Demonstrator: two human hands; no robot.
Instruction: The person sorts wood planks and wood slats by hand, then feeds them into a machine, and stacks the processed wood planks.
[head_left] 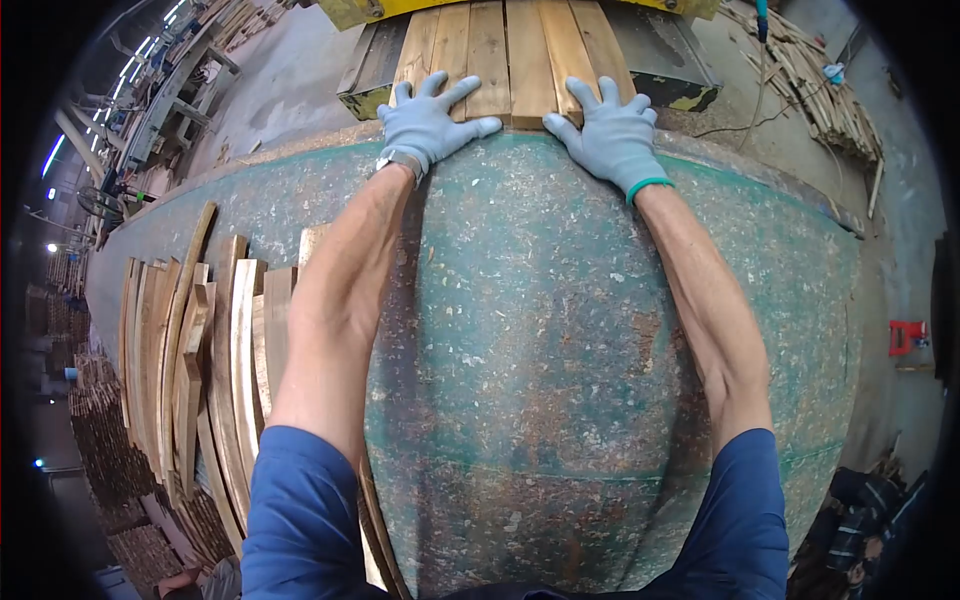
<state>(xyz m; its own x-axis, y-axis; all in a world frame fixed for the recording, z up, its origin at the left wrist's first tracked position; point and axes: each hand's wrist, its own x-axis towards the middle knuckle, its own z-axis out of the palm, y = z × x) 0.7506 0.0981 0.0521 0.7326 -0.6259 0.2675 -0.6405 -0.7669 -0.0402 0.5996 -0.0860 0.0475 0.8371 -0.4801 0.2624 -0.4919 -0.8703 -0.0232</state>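
Note:
A row of several flat wooden boards (pixel 510 55) lies side by side at the far edge of a worn green table (pixel 540 330), running under a yellow machine frame (pixel 350 12). My left hand (pixel 430 120), in a light blue glove with a wristwatch, lies flat on the near ends of the left boards, fingers spread. In the same kind of glove, my right hand (pixel 612 132) presses flat on the near ends of the right boards. Both arms are stretched out straight across the table.
A pile of loose wooden slats (pixel 200 360) lies on the table's left side beside my left arm. More slats (pixel 820 90) are stacked on the floor at the far right. A red object (pixel 906 337) sits on the floor to the right.

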